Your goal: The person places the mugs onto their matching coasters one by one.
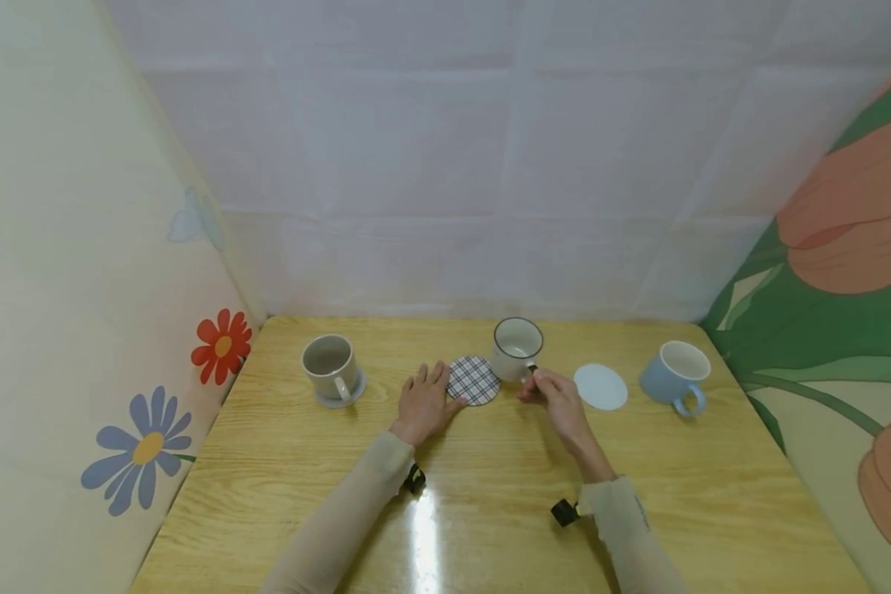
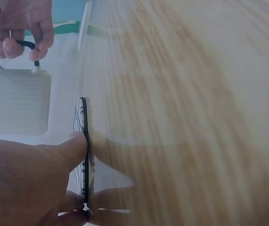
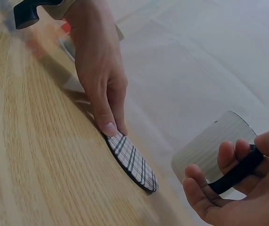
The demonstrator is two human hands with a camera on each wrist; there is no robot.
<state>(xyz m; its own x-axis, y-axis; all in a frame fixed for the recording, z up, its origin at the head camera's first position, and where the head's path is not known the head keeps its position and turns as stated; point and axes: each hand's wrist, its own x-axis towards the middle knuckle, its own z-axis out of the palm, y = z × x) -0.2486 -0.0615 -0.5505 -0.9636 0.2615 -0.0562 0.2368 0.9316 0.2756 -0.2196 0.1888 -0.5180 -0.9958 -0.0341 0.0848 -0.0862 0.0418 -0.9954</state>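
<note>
Nearest to me, my two forearms in beige sleeves lie over the glossy light wooden table point(image 1: 490, 528). My left hand point(image 1: 421, 404) rests flat on the wood with the fingers straight and relaxed, and the thumb tip presses on the edge of the round plaid coaster with a black rim point(image 1: 473, 380); the right wrist view shows this coaster lying flat under the thumb. Just to the right of it, my right hand point(image 1: 553, 396) has its fingers curled around the thin black handle of the white enamel mug with a dark rim point(image 1: 517, 348). This mug stands upright just beside the plaid coaster, on its far right side, but I cannot tell if they touch. To the right of my right hand lies a plain round pale blue coaster point(image 1: 601, 386), and further right stands a light blue ceramic mug point(image 1: 675, 376), apart from that coaster, with its handle turned toward me. On the left side, well apart from my left hand, a grey ceramic mug point(image 1: 330, 366) sits on a grey round coaster point(image 1: 351, 392). Behind the table hangs a white cloth wall point(image 1: 490, 165).
</note>
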